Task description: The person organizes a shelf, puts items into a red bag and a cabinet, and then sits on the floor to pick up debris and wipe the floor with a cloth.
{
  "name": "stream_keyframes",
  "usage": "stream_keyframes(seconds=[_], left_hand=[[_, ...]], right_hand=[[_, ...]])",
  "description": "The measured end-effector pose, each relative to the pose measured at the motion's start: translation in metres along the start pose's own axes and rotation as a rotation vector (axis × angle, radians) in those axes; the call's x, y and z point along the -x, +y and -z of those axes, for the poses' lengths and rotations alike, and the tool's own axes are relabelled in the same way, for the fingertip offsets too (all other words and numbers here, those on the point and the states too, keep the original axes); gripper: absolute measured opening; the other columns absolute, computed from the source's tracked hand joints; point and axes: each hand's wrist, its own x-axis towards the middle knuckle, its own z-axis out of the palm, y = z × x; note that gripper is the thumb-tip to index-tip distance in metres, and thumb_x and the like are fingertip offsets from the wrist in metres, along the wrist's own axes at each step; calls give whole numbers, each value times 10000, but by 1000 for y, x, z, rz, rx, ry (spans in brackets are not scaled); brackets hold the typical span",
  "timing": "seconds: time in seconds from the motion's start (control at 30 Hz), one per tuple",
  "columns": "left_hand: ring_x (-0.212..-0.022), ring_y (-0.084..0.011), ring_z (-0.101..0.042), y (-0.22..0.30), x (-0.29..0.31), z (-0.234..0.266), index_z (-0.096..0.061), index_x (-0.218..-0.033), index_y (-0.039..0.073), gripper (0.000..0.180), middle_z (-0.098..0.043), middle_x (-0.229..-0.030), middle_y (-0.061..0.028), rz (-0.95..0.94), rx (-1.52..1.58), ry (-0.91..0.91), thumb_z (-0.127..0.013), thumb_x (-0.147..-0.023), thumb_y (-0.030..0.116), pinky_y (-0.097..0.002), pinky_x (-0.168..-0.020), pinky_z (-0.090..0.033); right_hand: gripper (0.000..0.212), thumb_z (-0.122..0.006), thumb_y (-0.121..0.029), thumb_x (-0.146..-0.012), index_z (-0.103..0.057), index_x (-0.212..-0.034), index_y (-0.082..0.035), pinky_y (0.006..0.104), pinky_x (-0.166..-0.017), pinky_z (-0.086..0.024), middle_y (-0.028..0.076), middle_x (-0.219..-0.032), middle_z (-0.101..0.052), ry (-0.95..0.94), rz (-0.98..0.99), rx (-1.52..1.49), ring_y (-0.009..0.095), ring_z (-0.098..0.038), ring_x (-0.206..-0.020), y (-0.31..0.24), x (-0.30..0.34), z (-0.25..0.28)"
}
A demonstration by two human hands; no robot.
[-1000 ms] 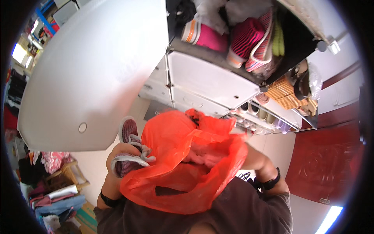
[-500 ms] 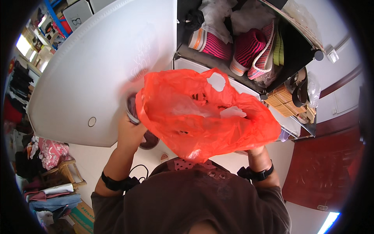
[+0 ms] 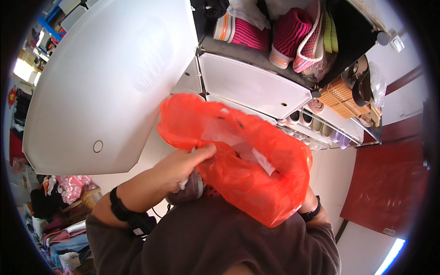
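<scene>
A thin red plastic bag point(image 3: 256, 183) hangs in front of my chest, its mouth facing up, with some whitish material inside. My left hand point(image 3: 185, 167) is closed at the bag's left side, its thumb lying over the rim. Beneath its fingers is a purple-grey knitted shoe point(image 3: 190, 188) with a pale edge, partly covered by the hand and bag. Of my right arm, only the forearm point(image 3: 316, 213) with a black wrist strap shows; the bag hides my right hand, at its lower right side.
A large white cabinet door point(image 3: 101, 91) swings out at the left. Beyond the bag, an upper cubby holds pink-and-black striped knitted shoes point(image 3: 250, 34). Below come a white panel point(image 3: 252, 85) and a rack of shoes point(image 3: 316, 123). A wicker basket point(image 3: 341, 101) and a dark red door point(image 3: 380, 178) are at the right.
My left hand has moved right and nearer to me, its thumb now over the bag's rim. The bag has tilted, its right end lower. The view has shifted, showing more of the lower racks.
</scene>
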Motion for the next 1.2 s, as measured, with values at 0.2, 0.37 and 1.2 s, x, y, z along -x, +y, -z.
stream_keyframes(seconds=[0.2,0.37,1.2], left_hand=[[-850,-155,-528,-6,11,5,-437,-1091,-21,391,-545,-937,-67,-449,-111,-458,-562,-744,107,-309,-741,-425],[-810,-163,-508,-10,7,-3,-436,-1083,-28,460,-527,-919,-79,-664,-541,-759,-630,-681,84,-300,-722,-403],[-857,-126,-482,6,11,-37,-422,-1072,-46,404,-519,-950,-68,-393,-391,-531,-521,-684,14,-267,-777,-378]], right_hand=[[306,-646,-68,-651,-544,-932,-2,346,-768,-413,127,-973,-549,48,-148,315,306,-519,-891,10,36,20],[489,-575,-203,-716,-426,-1110,44,391,-897,-313,187,-1191,-400,294,-213,166,266,-406,-1094,-24,70,60],[266,-567,-92,-744,-544,-989,8,252,-651,-454,53,-881,-579,263,-726,-97,128,-552,-773,60,18,66]])
